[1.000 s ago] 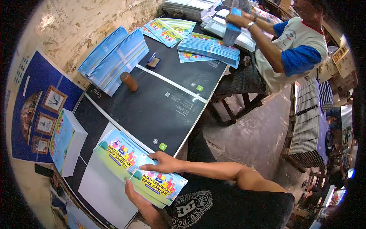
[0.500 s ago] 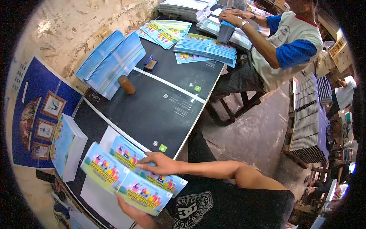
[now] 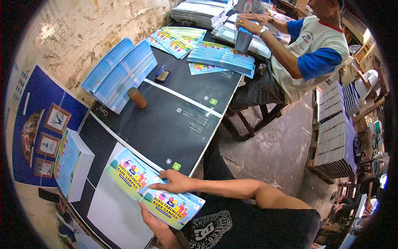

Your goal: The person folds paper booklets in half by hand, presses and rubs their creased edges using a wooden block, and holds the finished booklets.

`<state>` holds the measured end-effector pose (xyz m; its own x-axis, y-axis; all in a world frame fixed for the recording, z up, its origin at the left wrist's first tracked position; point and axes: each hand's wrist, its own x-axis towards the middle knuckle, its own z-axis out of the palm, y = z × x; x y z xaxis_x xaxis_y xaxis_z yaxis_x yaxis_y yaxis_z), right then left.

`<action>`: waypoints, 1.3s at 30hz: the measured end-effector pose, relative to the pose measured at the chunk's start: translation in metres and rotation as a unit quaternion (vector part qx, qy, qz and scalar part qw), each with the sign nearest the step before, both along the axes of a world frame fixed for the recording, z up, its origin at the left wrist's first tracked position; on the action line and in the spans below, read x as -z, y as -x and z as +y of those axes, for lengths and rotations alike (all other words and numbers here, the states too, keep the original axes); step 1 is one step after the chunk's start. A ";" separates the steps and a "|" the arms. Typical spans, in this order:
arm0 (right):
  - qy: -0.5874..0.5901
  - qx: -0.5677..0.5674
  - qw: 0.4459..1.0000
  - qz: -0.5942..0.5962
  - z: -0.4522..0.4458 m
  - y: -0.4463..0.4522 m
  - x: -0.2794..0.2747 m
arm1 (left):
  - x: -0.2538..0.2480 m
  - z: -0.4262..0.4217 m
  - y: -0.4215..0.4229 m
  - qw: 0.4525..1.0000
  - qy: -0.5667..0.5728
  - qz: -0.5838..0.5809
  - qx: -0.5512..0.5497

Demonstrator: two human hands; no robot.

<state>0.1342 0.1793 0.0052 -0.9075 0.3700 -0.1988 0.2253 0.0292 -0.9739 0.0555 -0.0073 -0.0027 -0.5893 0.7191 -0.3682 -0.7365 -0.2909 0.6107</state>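
Observation:
A printed cover sheet (image 3: 126, 171), light blue and green with cartoon figures and "Buku Tabungan Bank Sampah" printed twice, lies angled at the table's near edge. My left hand (image 3: 154, 220) grips its lower edge, thumb on top and the other fingers hidden beneath. Across the upper middle, my right hand (image 3: 179, 181) is closed at the sheet's edge, thumb extended over the print; its fingertips are partly hidden. White paper (image 3: 114, 211) lies under the sheet. Whether another printed sheet is directly beneath cannot be made out.
A thick stack of covers (image 3: 76, 166) stands at left. On the black table (image 3: 166, 124) are a brown cylinder (image 3: 137, 98), a blue-handled tool (image 3: 162, 74), blue booklet stacks (image 3: 124, 74) and more prints (image 3: 222, 56). Opposite, another person (image 3: 306, 58) handles a booklet bundle (image 3: 243, 37).
My left hand has moved up and right, bringing the upper cover sheet over the one beneath, which is now covered. My right hand stays near the same place.

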 end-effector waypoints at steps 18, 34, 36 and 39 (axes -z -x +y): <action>0.040 -0.019 0.996 0.078 0.006 -0.003 0.006 | -0.004 0.005 0.000 1.000 0.026 0.001 0.000; -0.042 0.056 0.980 0.184 0.000 -0.007 0.002 | -0.050 -0.052 0.019 0.770 0.257 0.584 0.012; -0.087 0.059 0.980 0.171 -0.006 -0.006 0.003 | -0.036 -0.056 0.022 0.789 0.240 0.565 -0.006; -0.130 0.026 0.977 0.167 -0.007 -0.005 0.011 | -0.020 -0.060 0.019 0.866 0.208 0.455 -0.025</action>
